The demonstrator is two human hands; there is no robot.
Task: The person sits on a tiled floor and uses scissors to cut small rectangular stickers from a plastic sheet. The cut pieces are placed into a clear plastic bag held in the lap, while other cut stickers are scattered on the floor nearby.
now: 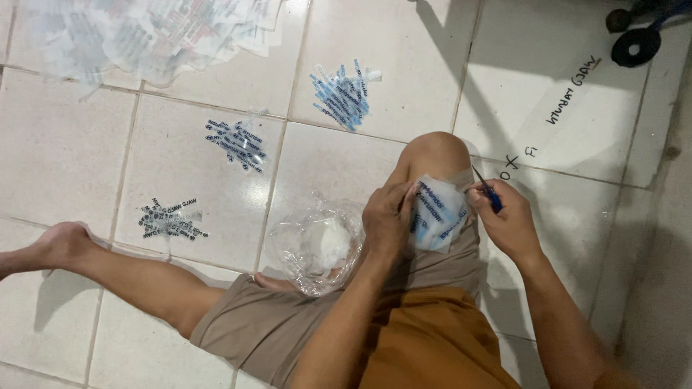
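**A:** What am I looking at from the head camera?

**B:** I'm seeing a person sitting on the white tiled floor (180, 166), one knee raised. The left hand (388, 216) is pressing a clear plastic sheet with blue print (436, 216) flat against that raised thigh, fingers curled down on its left edge.

**A:** And the other one?

**B:** The right hand (508, 220) is pinching a small blue-handled blade (489, 191) between thumb and fingers, its tip touching the sheet's upper right corner. I can't tell whether it's a knife or scissors.

**A:** Anything lying close by?

**B:** A crumpled clear plastic bag (317, 245) with something white inside is sitting on the floor just beside the left forearm, against the leg. Further out I'm seeing three small heaps of cut strips lying well apart: a light blue heap (344, 97), a dark blue heap (236, 142) and a black heap (169, 220), that last one near the stretched-out foot.

**A:** Top of the view?

**B:** A pile of uncut printed sheets (151, 32) is spreading across the upper left, and a dark wheel (636, 45) is showing at the upper right corner.
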